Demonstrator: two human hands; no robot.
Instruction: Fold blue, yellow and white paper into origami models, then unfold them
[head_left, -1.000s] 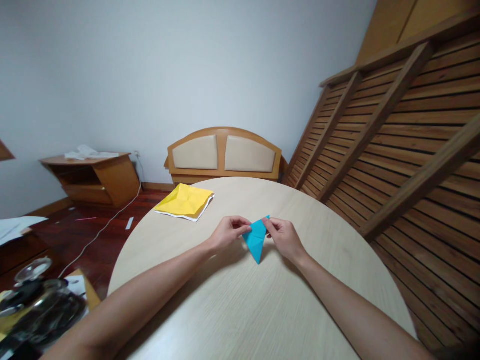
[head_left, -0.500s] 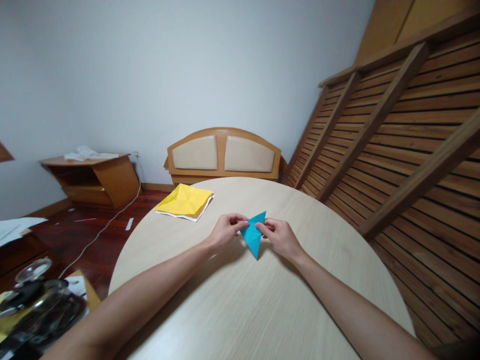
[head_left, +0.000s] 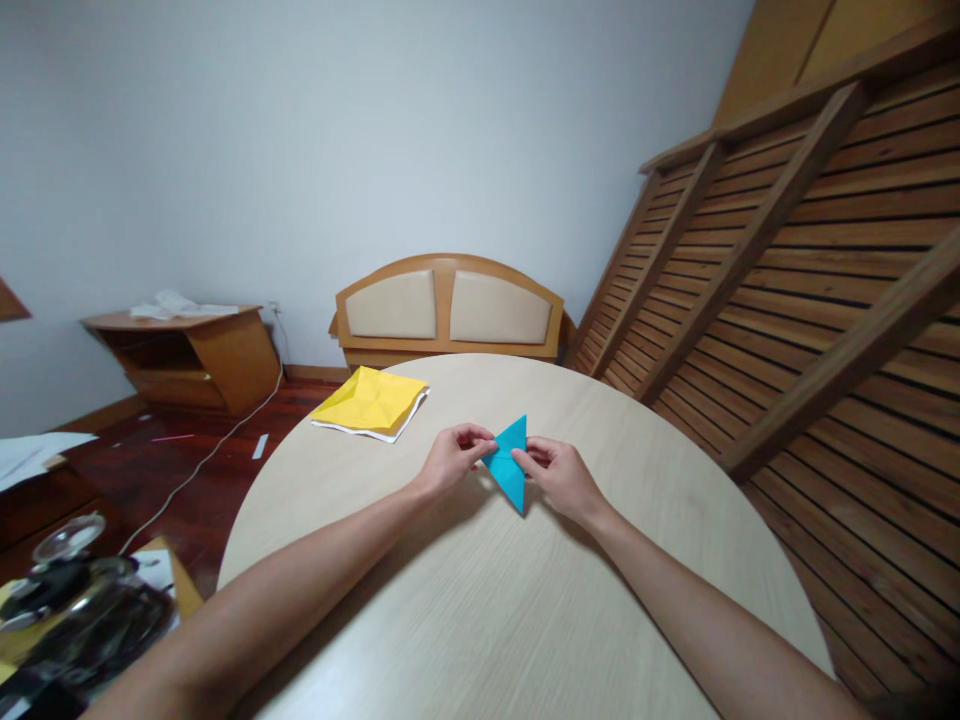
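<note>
A folded blue paper (head_left: pixel 509 467), triangular with one point down and one point up, is held just above the round pale wooden table (head_left: pixel 480 620). My left hand (head_left: pixel 452 461) pinches its left corner. My right hand (head_left: pixel 559 477) pinches its right side, fingers curled on the fold. Both forearms reach in from the near edge of the table.
A creased yellow paper (head_left: pixel 369 400) lies on white sheets at the table's far left edge. Behind the table stands an upholstered wooden headboard (head_left: pixel 448 310). A slatted wooden frame (head_left: pixel 787 260) leans at the right. A low wooden cabinet (head_left: pixel 187 355) and dark glassy clutter (head_left: pixel 75 610) are at left.
The blue paper has been turned and narrowed between the hands: its upper point now stands higher and my right hand has closed in toward the left.
</note>
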